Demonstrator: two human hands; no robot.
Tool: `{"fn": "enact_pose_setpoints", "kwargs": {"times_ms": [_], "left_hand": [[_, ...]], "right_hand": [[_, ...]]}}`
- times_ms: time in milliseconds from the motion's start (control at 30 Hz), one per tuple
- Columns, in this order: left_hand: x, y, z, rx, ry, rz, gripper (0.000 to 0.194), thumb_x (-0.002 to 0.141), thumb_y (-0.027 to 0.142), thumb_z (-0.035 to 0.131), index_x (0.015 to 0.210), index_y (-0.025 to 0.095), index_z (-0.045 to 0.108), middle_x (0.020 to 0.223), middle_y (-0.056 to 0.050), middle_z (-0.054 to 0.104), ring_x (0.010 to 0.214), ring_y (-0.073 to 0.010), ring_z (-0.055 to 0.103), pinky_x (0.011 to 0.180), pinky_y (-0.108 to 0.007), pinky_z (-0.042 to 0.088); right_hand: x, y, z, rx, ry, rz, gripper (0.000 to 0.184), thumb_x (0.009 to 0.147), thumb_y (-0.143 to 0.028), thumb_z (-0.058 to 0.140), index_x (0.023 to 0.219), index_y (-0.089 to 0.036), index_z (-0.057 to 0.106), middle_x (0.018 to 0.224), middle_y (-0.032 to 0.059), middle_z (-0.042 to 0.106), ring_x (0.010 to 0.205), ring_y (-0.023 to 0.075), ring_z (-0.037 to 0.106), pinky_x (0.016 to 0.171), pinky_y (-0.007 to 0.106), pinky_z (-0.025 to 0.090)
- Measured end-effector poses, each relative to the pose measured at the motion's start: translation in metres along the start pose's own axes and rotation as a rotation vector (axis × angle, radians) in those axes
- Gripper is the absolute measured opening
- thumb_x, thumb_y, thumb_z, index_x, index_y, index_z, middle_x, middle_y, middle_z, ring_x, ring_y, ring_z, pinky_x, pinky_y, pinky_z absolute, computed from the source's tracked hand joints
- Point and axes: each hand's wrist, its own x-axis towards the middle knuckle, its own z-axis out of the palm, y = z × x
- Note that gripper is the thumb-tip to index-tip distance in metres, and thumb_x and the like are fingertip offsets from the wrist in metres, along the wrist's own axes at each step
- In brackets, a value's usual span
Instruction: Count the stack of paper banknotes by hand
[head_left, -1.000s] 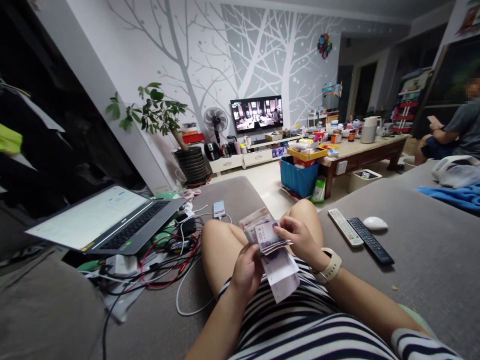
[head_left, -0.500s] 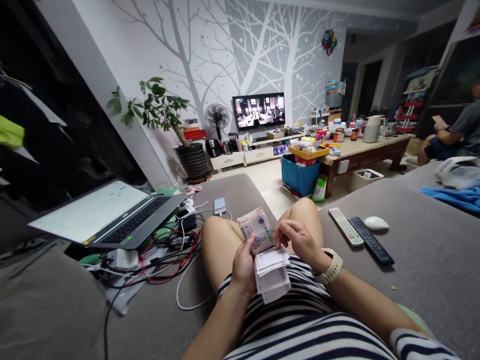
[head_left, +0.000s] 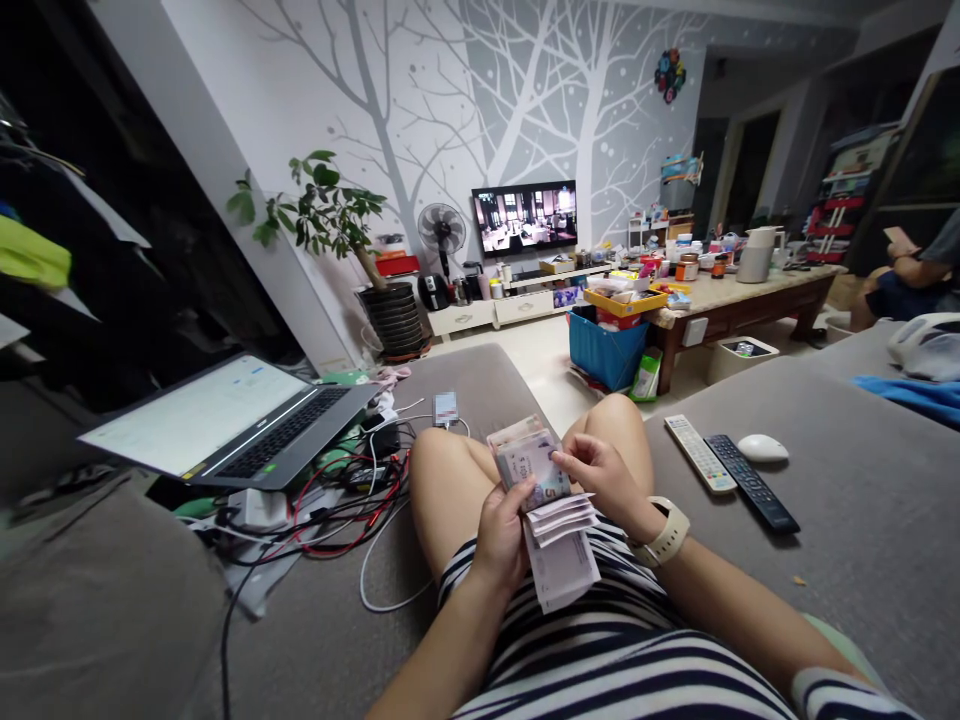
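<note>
A stack of banknotes (head_left: 529,462) is held over my lap, a "5" printed on the top note. My left hand (head_left: 502,525) is closed round the stack's lower left side, thumb lying on top. With thumb and fingers pinched together, my right hand (head_left: 596,475) grips the upper right edge of a banknote. Several folded-over pale notes (head_left: 562,565) hang from the near end of the stack, towards the striped shirt. A light-coloured watch (head_left: 666,532) is on my right wrist.
On the left are a laptop (head_left: 225,420) and tangled cables (head_left: 330,530); a phone (head_left: 445,408) lies beyond my knee. To the right lie a white remote (head_left: 699,455), a black remote (head_left: 752,485) and a mouse (head_left: 763,448). Another person (head_left: 904,275) sits at the far right.
My right hand has moved onto the top note's edge and now pinches it. More folded notes hang fanned at the near end. The view has shifted slightly left.
</note>
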Motion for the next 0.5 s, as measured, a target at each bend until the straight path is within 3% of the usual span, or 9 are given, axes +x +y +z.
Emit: {"fn": "enact_pose_setpoints", "kwargs": {"times_ms": [167, 500], "left_hand": [[0.002, 0.002, 0.002, -0.016, 0.036, -0.021, 0.031, 0.074, 0.026, 0.068, 0.099, 0.007, 0.068, 0.086, -0.012, 0.075, 0.083, -0.0267, 0.071, 0.081, -0.037, 0.056], [0.005, 0.004, 0.0, -0.086, 0.086, 0.001, 0.032, 0.084, 0.027, 0.058, 0.108, 0.009, 0.068, 0.097, -0.013, 0.074, 0.094, -0.0255, 0.07, 0.089, -0.037, 0.054]], "right_hand": [[-0.001, 0.0, 0.0, -0.035, 0.021, -0.025, 0.039, 0.081, -0.052, 0.063, 0.065, -0.019, 0.049, 0.057, -0.0032, 0.046, 0.056, 0.0118, 0.04, 0.053, 0.025, 0.032], [-0.007, -0.009, 0.001, 0.054, 0.007, -0.085, 0.032, 0.081, -0.047, 0.066, 0.073, -0.018, 0.055, 0.061, -0.0026, 0.048, 0.057, 0.012, 0.041, 0.053, 0.025, 0.033]]}}
